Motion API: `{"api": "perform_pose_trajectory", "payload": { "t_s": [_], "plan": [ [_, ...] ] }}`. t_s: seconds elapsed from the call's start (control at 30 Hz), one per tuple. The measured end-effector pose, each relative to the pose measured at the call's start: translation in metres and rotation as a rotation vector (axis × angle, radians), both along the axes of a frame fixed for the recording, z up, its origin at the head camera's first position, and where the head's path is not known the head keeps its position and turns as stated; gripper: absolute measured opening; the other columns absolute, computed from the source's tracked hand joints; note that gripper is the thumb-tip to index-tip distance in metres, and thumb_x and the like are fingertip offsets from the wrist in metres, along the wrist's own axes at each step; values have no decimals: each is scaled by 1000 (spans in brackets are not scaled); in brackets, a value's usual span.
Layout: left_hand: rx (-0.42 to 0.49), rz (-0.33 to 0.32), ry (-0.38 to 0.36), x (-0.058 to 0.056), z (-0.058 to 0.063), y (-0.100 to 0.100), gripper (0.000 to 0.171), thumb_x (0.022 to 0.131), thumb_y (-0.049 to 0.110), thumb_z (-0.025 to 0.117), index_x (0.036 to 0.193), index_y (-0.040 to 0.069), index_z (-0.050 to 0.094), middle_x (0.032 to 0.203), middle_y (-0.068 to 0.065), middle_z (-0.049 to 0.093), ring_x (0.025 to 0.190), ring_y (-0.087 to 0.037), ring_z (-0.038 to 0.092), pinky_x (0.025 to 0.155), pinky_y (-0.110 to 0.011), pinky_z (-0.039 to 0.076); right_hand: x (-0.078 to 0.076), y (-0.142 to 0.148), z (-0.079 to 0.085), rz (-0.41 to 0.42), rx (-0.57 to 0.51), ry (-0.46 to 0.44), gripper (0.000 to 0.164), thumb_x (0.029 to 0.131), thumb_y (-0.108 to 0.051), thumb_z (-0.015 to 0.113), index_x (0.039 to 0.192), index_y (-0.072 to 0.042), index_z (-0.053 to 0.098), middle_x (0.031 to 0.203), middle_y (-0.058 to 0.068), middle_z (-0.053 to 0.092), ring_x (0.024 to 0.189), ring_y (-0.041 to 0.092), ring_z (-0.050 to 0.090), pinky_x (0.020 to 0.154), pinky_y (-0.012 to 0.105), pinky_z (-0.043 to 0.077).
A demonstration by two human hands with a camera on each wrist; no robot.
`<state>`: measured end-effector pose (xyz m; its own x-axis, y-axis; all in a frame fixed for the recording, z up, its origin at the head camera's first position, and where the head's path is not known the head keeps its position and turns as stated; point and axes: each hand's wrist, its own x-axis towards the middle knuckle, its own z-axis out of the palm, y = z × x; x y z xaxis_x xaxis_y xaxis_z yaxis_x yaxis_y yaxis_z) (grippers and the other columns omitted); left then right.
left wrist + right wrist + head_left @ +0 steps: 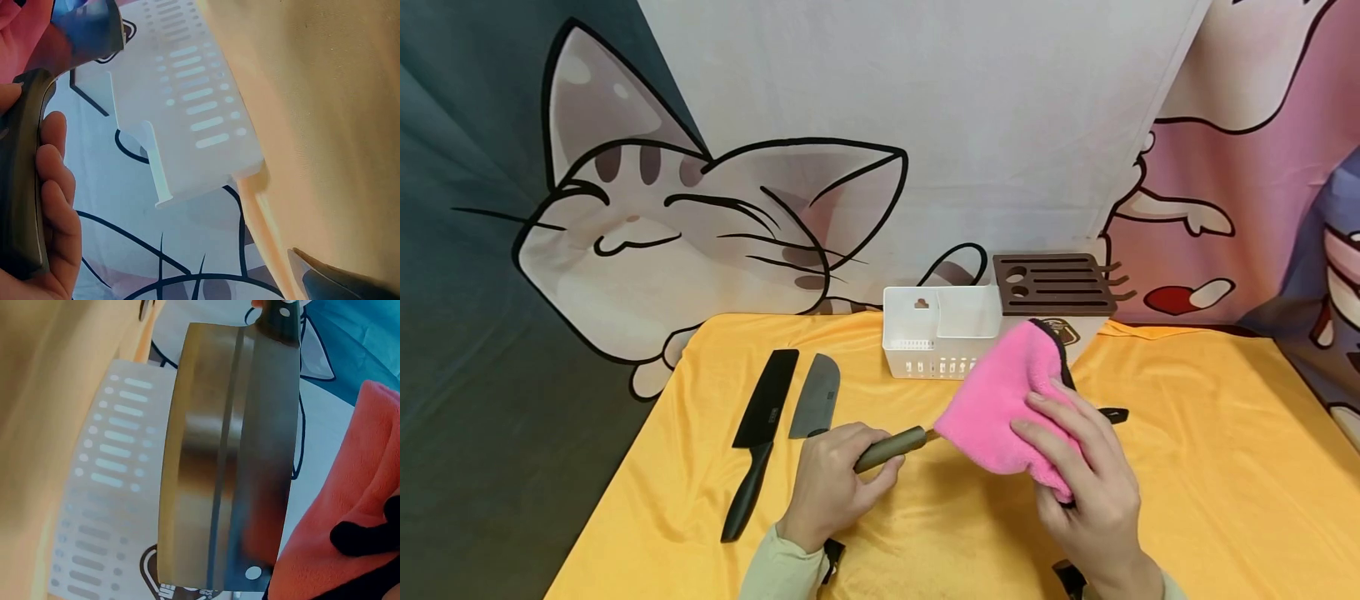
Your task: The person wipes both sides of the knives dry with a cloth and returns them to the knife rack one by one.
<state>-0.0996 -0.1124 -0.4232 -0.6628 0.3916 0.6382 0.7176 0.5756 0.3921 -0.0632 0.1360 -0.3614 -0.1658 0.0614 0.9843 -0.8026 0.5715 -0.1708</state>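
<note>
A cleaver crosses the middle of the head view, its dark green handle (891,448) gripped by my left hand (838,483). Its broad shiny blade (231,456) fills the centre of the right wrist view; from the head most of it is hidden behind a cloth. That pink cloth (1000,408), edged in black, is held in the curled fingers of my right hand (1093,475). In the right wrist view the cloth lies close by the blade's far end, on the spine side.
On the yellow tablecloth (1210,483), a black kitchen knife (766,408) and a grey-bladed knife (817,396) lie left of my hands. A white knife block (940,329) with a brown slotted top (1052,285) stands at the back. A black tip (1114,414) shows beyond my right hand.
</note>
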Motion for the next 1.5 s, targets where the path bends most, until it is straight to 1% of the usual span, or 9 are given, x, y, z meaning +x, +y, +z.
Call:
{"api": "perform_pose_trajectory", "payload": {
  "t_s": [0.13, 0.33, 0.53, 0.67, 0.8, 1.0, 1.13, 1.27, 1.5],
  "plan": [
    [22, -2, -16, -1, -1, 0, 12, 81, 24, 79, 85, 14, 74, 67, 12, 59, 55, 4, 39, 50, -11, 34, -1, -2, -1, 52, 65, 19, 28, 101, -8, 53, 86, 5, 72, 94, 28, 69, 101, 45, 63, 103, 38, 48],
    [55, -10, -55, 0, -2, 1, 9, 83, 24, 78, 85, 16, 76, 69, 12, 63, 54, 7, 39, 48, -10, 33, -4, -2, -7, 114, 161, 41, 31, 104, -18, 57, 91, 5, 74, 98, 28, 69, 103, 47, 64, 102, 42, 48],
    [55, 26, -108, 0, -3, 1, 11, 85, 25, 79, 87, 14, 76, 69, 12, 64, 53, 7, 42, 47, -10, 34, -6, 0, -16, 154, 242, 32, 30, 104, -20, 57, 96, 3, 75, 103, 27, 70, 102, 49, 63, 102, 46, 48],
    [48, 39, -123, -1, -3, 1, 13, 87, 27, 78, 88, 13, 76, 72, 9, 67, 56, 6, 49, 50, -12, 39, -5, 0, -18, 166, 325, -31, 30, 105, -21, 55, 100, 1, 75, 109, 25, 70, 105, 47, 63, 103, 46, 46],
    [33, 51, -140, 0, -3, 1, 14, 89, 28, 76, 90, 13, 76, 74, 9, 68, 58, 5, 52, 52, -13, 41, -3, 2, -18, 162, 424, -128, 30, 106, -21, 50, 106, -3, 75, 118, 21, 68, 112, 46, 60, 108, 44, 41],
    [21, 45, -169, 1, -3, 1, 14, 91, 27, 74, 92, 13, 75, 69, 11, 63, 54, 6, 46, 50, -12, 36, -2, 4, -28, 151, 514, -234, 33, 107, -26, 46, 113, -10, 75, 128, 16, 66, 119, 42, 56, 113, 41, 33],
    [24, 42, -197, 1, -2, 1, 16, 93, 28, 73, 93, 13, 75, 67, 13, 60, 52, 6, 43, 48, -11, 33, -3, 8, -38, 127, 575, -307, 35, 108, -29, 44, 118, -15, 74, 135, 14, 62, 122, 40, 54, 108, 45, 33],
    [25, 45, -233, 2, 0, 1, 16, 93, 28, 72, 94, 12, 75, 65, 14, 58, 50, 6, 41, 46, -12, 32, -3, 8, -45, 101, 602, -368, 37, 108, -32, 42, 119, -18, 74, 139, 11, 60, 124, 37, 53, 104, 47, 35],
    [22, 50, -301, 3, 0, 2, 20, 95, 33, 71, 95, 14, 76, 63, 17, 55, 50, 5, 41, 46, -15, 34, -5, 7, -52, 61, 582, -418, 38, 109, -33, 41, 117, -20, 75, 141, 8, 59, 123, 35, 53, 103, 44, 35]
  ]
}}
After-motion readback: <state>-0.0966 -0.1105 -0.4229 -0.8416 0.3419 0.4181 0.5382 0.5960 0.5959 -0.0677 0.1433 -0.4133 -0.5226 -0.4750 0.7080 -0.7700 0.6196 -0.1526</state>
